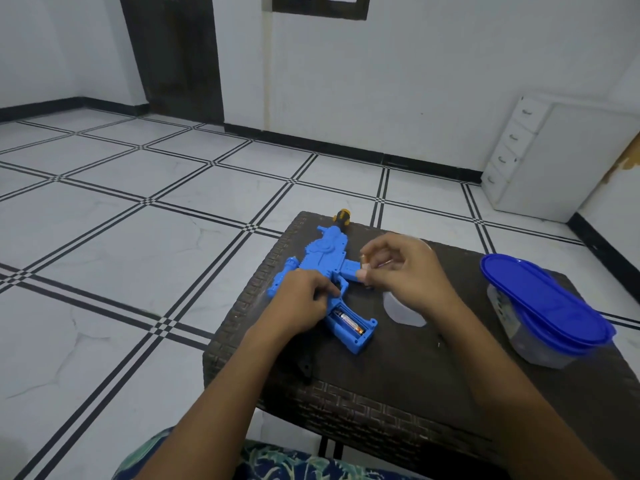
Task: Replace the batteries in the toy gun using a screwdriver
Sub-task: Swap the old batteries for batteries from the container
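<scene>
- The right hand pinches a small, blurred battery at its fingertips, just above the gun's rear.
- The left hand grips the gun at the trigger; the gun lies flat on the table.
- A second battery lies in the open handle compartment.
- The screwdriver lies behind the gun.
- A blue-lidded tub stands well to the right.

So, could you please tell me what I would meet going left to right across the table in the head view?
The toy gun gripped by the left hand → small clear tub, partly hidden by the right hand pinching a battery → blue-lidded container.
</scene>
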Demonstrator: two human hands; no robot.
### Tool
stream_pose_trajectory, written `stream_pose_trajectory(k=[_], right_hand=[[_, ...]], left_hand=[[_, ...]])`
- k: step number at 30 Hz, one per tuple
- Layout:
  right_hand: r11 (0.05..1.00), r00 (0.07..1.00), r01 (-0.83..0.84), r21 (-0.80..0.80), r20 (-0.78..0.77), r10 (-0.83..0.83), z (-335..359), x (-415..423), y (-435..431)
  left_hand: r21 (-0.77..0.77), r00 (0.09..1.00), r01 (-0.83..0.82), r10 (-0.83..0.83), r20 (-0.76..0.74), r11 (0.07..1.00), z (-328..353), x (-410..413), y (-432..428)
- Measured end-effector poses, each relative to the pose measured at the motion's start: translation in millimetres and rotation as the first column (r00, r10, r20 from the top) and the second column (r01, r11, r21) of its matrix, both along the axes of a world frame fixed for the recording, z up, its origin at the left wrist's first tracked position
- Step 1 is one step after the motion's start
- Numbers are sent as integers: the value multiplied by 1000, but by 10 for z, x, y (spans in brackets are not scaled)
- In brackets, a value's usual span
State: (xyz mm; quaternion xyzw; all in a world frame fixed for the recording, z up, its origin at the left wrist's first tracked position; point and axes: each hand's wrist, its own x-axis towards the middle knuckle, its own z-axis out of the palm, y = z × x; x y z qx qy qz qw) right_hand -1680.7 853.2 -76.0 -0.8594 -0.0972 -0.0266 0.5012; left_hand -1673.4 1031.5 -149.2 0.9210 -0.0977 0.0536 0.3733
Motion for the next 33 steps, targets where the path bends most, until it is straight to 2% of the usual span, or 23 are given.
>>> stream_pose_trajectory(k=[3, 5, 7, 9, 11, 12, 14, 16, 18, 22, 28, 30, 33], right_hand=[[1000, 995, -10, 22, -100, 12, -280, -156, 155], [1000, 994, -4, -14, -105, 3, -425, -183, 173], [991, 998, -45, -124, -45, 40, -491, -182, 164], [945, 992, -109, -308, 27, 123, -504, -166, 169], [845, 978, -154, -512, 40, 202, -473, -173, 198], [766, 969, -167, -621, 39, 243, -442, -179, 223], [533, 948, -188, -825, -12, 317, -367, -231, 291], [347, 947, -167, -923, -53, 316, -289, -298, 346], [285, 960, -163, -944, -85, 268, -242, -342, 371], [396, 962, -216, -892, -125, 243, -221, -309, 319], [683, 974, -197, -704, -58, 221, -340, -276, 182], [719, 978, -179, -671, -45, 202, -366, -294, 148], [697, 976, -193, -691, -62, 209, -376, -302, 153]], left_hand=[[-5, 1000, 16, -15, 15, 1000, -4, -11, 5], [-25, 1000, 22, -22, 14, 999, -9, -13, 13], [-28, 999, 32, -32, 11, 999, -10, -8, 16], [-21, 999, 43, -42, 13, 999, -13, 13, 27], [-17, 999, 50, -50, 10, 999, -11, 22, 37], [-21, 999, 52, -52, 6, 998, -7, 26, 43], [-35, 999, 52, -53, -3, 998, -13, 27, 46], [-41, 999, 52, -52, -7, 998, -17, 21, 43], [-53, 999, 51, -52, -9, 997, -19, 16, 44], [-66, 1000, 27, -27, -7, 997, -28, 18, 50], [-56, 1000, 11, -11, -7, 998, -37, 36, 33], [-46, 1000, 8, -8, -7, 999, -33, 42, 30], [-22, 1000, -5, 5, 6, 1000, -30, 55, 15]])
